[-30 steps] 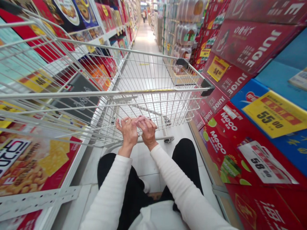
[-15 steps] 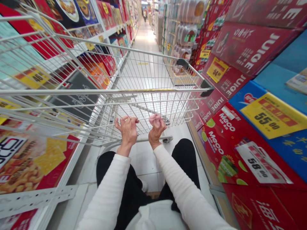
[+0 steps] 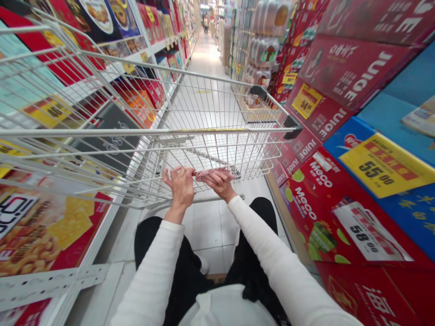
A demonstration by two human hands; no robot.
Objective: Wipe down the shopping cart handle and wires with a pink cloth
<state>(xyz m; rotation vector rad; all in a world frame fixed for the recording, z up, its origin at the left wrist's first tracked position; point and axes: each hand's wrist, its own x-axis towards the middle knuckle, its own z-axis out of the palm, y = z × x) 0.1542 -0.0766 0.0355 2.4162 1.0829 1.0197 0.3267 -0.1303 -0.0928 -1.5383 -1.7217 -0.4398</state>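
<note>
The wire side of a shopping cart [image 3: 217,131] stretches across the view in front of my knees. My left hand [image 3: 182,185] is at the lower part of the cart's side, its fingers curled, and what they hold is too small to name. Just to its right is my right hand [image 3: 219,180], reaching left toward the left hand's fingertips. Its fingers are drawn together around a crumpled pinkish cloth [image 3: 212,172], which shows along and above them. Between the two hands the fingertips are close or touching.
Shelves with boxed goods [image 3: 44,226] and price tags line the left. Stacked red drink boxes [image 3: 319,181] and a blue box [image 3: 404,199] rise close on the right. Bottle packs [image 3: 265,50] stand farther along the aisle, where a distant person [image 3: 205,23] is visible.
My right hand has swung left toward my left hand, its pink item now stretched sideways instead of bunched upright. My left hand has hardly moved.
</note>
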